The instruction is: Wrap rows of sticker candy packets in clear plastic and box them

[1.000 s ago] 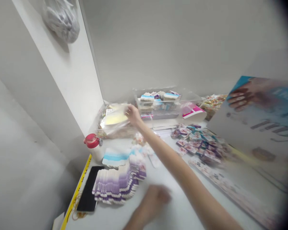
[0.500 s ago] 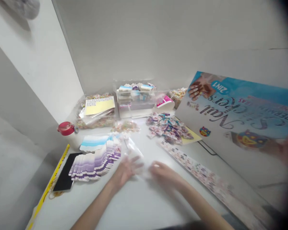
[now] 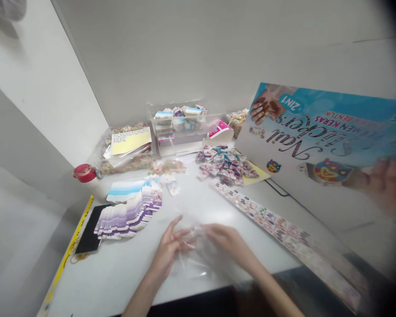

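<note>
Both my hands meet over the white table near its front edge, on a small clear plastic bag (image 3: 198, 255). My left hand (image 3: 170, 248) has its fingers pinched on the bag's left edge. On the bag's right side, my right hand (image 3: 226, 242) grips with curled fingers. The bag is crumpled and see-through, and I cannot tell whether anything is inside. A fanned stack of purple and blue cards (image 3: 128, 209) lies to the left of my hands.
A black phone (image 3: 87, 229) lies by the yellow-taped table edge. A red-lidded bottle (image 3: 86, 174), clear boxes of packets (image 3: 178, 127), a pile of small sticker packets (image 3: 227, 165), a long sticker strip (image 3: 270, 220) and a big nail-sticker poster (image 3: 323, 145) surround the work area.
My right hand came back from the bag of stock at the far wall to the table front. Both hands now hold a clear bag, and the view has tilted down.
</note>
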Motion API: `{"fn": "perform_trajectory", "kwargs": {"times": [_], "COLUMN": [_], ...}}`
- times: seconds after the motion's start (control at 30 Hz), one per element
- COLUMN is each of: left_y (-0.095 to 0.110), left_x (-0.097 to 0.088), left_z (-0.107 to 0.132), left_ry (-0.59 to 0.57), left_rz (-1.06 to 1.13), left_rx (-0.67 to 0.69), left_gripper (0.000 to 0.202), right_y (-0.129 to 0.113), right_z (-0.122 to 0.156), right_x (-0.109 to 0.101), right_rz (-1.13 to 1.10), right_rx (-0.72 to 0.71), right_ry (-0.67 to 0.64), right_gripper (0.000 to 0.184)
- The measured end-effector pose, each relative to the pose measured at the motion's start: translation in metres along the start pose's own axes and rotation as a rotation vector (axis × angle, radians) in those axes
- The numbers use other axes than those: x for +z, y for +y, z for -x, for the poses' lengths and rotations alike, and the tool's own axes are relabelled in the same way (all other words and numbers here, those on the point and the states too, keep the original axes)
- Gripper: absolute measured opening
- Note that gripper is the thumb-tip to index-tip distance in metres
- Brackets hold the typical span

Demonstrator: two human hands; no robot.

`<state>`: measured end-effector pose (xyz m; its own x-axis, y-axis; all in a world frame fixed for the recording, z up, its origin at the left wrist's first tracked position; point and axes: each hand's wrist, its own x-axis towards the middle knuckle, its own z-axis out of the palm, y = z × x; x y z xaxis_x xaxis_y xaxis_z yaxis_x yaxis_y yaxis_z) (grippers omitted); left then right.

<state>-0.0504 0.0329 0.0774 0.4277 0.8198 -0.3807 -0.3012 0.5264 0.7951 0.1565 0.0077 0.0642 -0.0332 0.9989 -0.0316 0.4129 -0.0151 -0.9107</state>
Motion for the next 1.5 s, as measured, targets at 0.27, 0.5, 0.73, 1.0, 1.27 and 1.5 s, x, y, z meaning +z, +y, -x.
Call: {"fn": "perform_trajectory", "kwargs": {"times": [0.27, 0.5, 0.73, 1.0, 1.27, 1.5], "left_y": [0.023, 0.025, 0.031, 0.051, 0.098, 0.085], "left_x": [-0.013, 0.007, 0.015, 0.012, 0.057, 0.031], "left_z": [0.016, 0.025, 0.027, 0.022, 0.055, 0.013], "left_ry": [0.234, 0.106, 0.122, 0.249, 0.343, 0.273], "left_rz": [-0.389, -0.411, -0.315, -0.196, -0.548, -0.457], "left_rx": [0.090, 0.122, 0.019, 0.107, 0.472, 0.316], "left_gripper": [0.042, 0.050, 0.046, 0.049, 0.046, 0.046], "right_y": [-0.012, -0.043, -0.029, -0.043, -0.056, -0.070], "right_z": [0.003, 0.011, 0.003, 0.009, 0.010, 0.002], "right_x": [-0.005, 0.024, 0.028, 0.009, 0.004, -0.022], "right_rz": [0.242, 0.642, 0.725, 0.784, 0.661, 0.689], "right_rx": [-0.266, -0.825, -0.794, -0.841, -0.866, -0.725], "right_ry": [0.718, 0.099, 0.137, 0.148, 0.388, 0.360], "right_gripper": [0.038, 0.036, 0.013, 0.022, 0.022, 0.021]}}
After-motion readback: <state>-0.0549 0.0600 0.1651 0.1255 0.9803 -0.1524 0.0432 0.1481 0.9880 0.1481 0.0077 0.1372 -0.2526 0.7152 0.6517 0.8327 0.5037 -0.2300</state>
